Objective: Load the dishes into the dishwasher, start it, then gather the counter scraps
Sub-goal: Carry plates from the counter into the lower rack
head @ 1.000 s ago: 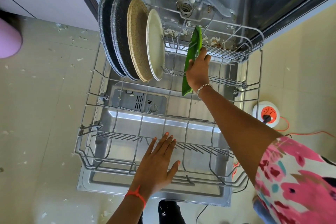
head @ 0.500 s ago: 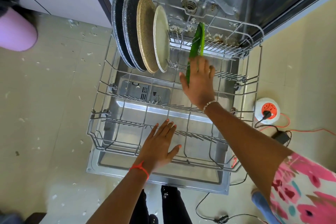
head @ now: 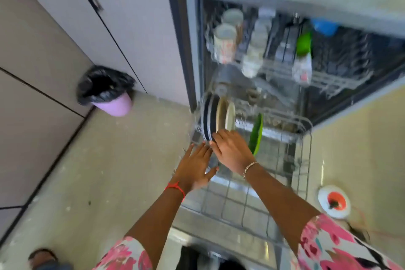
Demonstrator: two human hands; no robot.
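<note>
The lower rack point(head: 304, 160) of the open dishwasher is pulled out over the door. Several plates point(head: 219, 116), dark and cream, stand on edge at its back left. A green plate point(head: 256, 136) stands upright a few slots to their right, free of any hand. My right hand point(head: 232, 151) hovers with straight fingers just in front of the stacked plates and holds nothing. My left hand point(head: 195, 166) is spread flat over the rack's left side, fingers straight. The frame is blurred by motion.
The upper rack point(head: 328, 76) holds cups point(head: 225, 39), glasses and a green item point(head: 303, 44). A lilac bin point(head: 109, 94) with a black liner stands on the floor at left by the cabinets. A white and orange socket reel point(head: 334, 201) lies at right.
My right hand let go of the green plate and moved left toward the stacked plates. My left hand slid left and farther in. The view lifted, showing the upper rack and the bin.
</note>
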